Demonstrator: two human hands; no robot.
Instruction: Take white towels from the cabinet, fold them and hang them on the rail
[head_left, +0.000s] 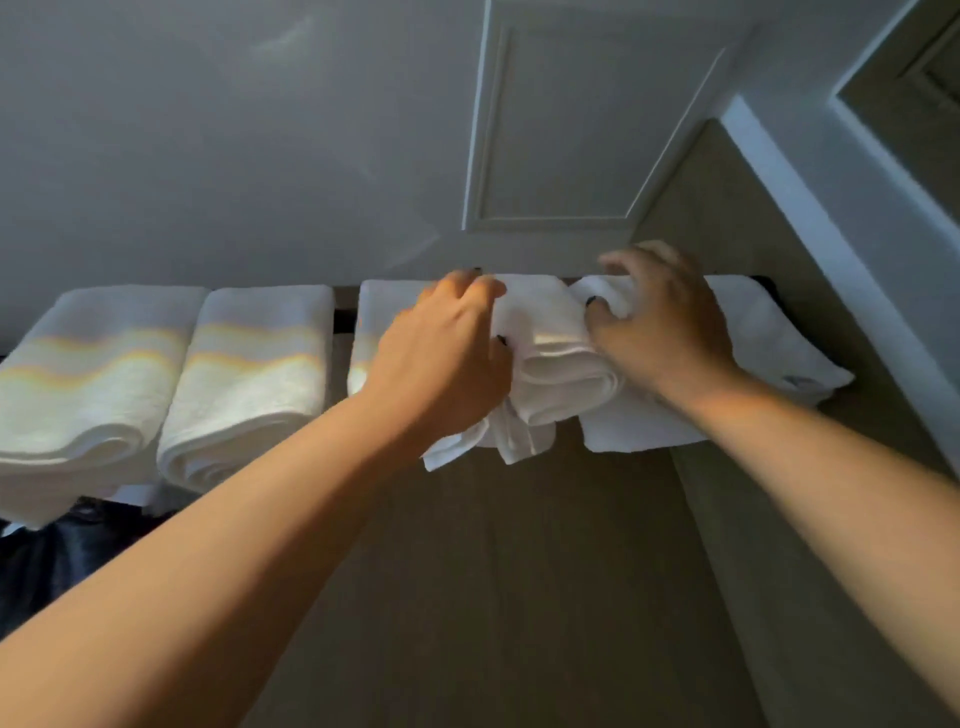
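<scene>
- A folded white towel (558, 358) hangs over the dark rail (343, 319), between both hands, its loose corners dangling below the roll.
- The left hand (441, 353) grips the towel's left edge, fingers curled into the cloth.
- The right hand (660, 322) holds the right side, fingers bent over bunched fabric at the top.
- Just right of it, another white towel (769, 343) lies draped on the rail, partly under the right wrist.
- To the left, a third towel (374, 322) shows behind the left hand; two more folded towels (249, 384) (88, 384) hang further left, apart from each other.
- Behind stands a grey wall with a panelled door (571, 130).
</scene>
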